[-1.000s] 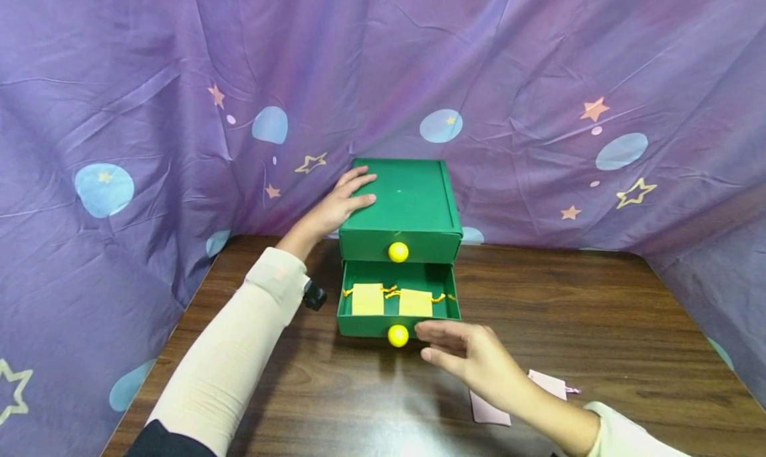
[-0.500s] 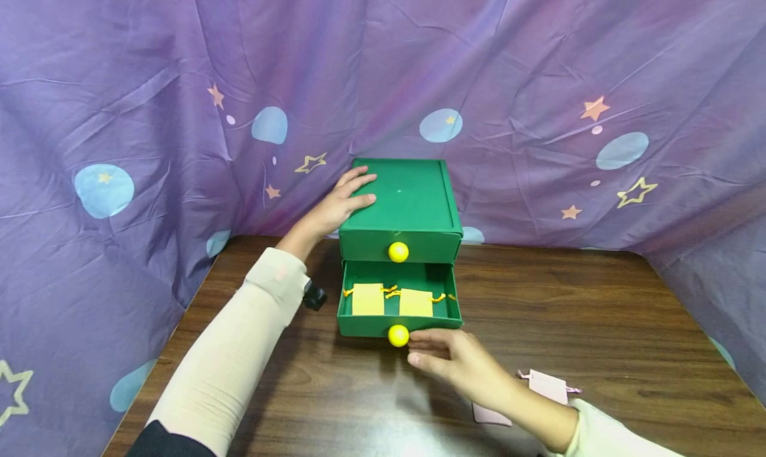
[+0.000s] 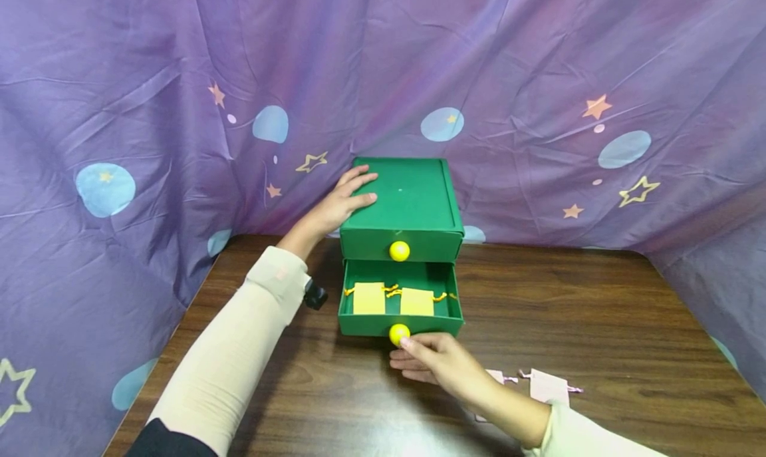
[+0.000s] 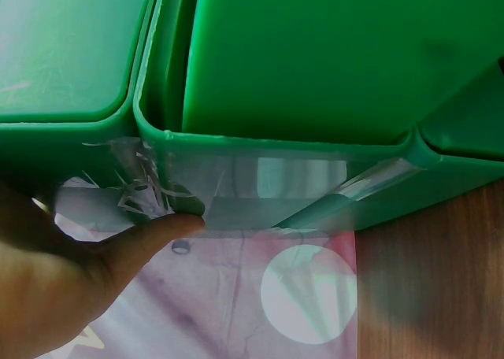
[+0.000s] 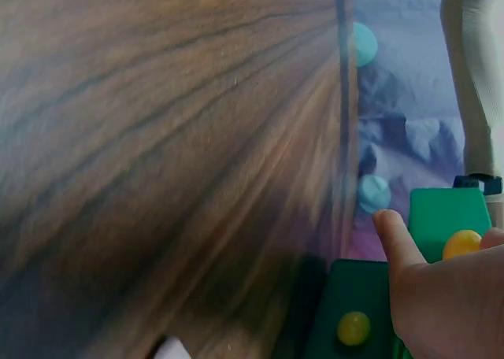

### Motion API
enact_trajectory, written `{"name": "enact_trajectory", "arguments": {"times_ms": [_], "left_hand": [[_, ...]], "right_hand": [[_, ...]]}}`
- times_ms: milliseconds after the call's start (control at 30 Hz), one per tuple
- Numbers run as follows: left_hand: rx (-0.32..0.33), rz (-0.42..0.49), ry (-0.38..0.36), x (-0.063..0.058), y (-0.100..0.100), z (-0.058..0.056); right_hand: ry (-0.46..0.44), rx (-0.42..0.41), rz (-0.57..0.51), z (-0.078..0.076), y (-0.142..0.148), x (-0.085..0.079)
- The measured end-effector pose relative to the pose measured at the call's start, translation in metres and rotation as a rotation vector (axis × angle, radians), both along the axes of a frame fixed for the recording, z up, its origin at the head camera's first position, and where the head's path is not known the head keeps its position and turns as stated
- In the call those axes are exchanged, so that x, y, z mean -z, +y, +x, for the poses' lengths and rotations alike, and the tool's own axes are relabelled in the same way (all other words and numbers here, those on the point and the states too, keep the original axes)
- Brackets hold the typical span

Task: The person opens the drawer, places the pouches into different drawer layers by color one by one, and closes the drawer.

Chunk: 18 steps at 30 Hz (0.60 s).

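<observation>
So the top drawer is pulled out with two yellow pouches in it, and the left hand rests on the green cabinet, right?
Not quite: the head view shows the top drawer closed; the lower drawer is the one pulled out, with two yellow pouches in it. The left hand does rest on the green cabinet.

White glare on near tabletop (image 3: 335, 390), right wrist view dim, blurred

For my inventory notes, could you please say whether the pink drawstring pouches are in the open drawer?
No, the pink drawstring pouches lie on the wooden table, outside the open drawer.
</observation>
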State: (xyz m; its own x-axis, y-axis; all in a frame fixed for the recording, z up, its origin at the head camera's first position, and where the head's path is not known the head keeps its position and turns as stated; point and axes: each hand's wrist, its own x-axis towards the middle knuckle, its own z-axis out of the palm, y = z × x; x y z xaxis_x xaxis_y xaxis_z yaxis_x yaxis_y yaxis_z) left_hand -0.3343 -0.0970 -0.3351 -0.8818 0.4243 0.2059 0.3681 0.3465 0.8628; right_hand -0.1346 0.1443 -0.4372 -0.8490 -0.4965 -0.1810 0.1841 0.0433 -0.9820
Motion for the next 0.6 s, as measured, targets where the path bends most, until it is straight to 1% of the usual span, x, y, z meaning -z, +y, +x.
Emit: {"name": "enact_trajectory", "arguments": {"times_ms": [200,333,467,600], "left_hand": [[-0.001,0.003,-0.001,-0.0009,0.0011,-0.0005],[0.000,0.005,-0.009,-0.0011,0.0011,0.0004],[0.000,0.005,-0.011,-0.0011,0.0008,0.0010],[0.000,0.002,-0.011,-0.0012,0.0005,0.0006]], "right_hand": [[-0.109,0.060,-0.076,0.0003,-0.0060,0.0006],[-0.161,0.086,-0.129,0.0020,-0.0088,-0.0001],[-0.190,0.101,-0.163,0.0026,-0.0100,-0.0001],[-0.197,0.113,-0.172,0.0026,-0.0109,0.0014]]}}
